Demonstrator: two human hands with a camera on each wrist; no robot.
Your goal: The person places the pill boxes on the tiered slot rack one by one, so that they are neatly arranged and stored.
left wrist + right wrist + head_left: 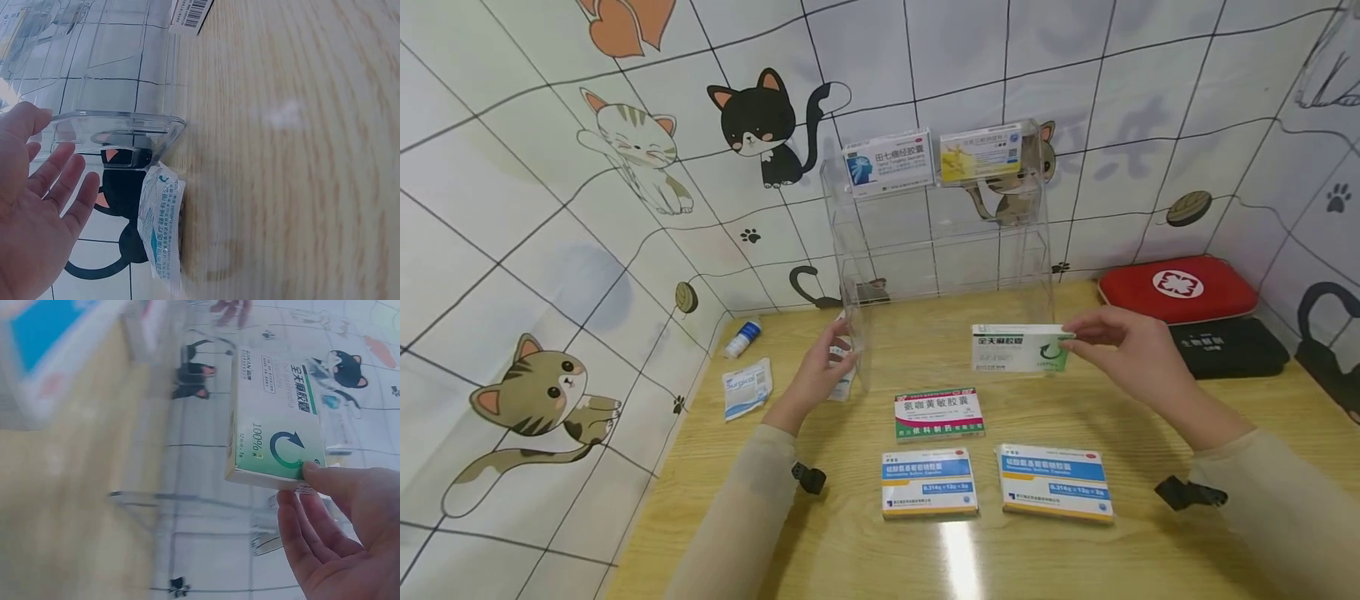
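Note:
In the head view my right hand [1123, 350] pinches the right end of a white and green medicine box [1011, 348], holding it up at the front right of a clear display stand [942, 243]. The right wrist view shows thumb and fingertips on the green end of this medicine box [272, 419]. My left hand [820, 371] is at the stand's left side. Up close, the left thumb and index finger grip the clear side panel's edge [119, 115], other fingers loosely extended. Two medicine boxes, blue-white [889, 164] and yellow-white [981, 153], stand on the upper tier.
A green, white and pink medicine box [938, 414] and two blue-white ones [928, 483] [1056, 483] lie in front. Packets [747, 389] [161, 228] and a small blue-white bottle [742, 339] are left. A red case [1178, 288] and black case [1236, 347] lie right.

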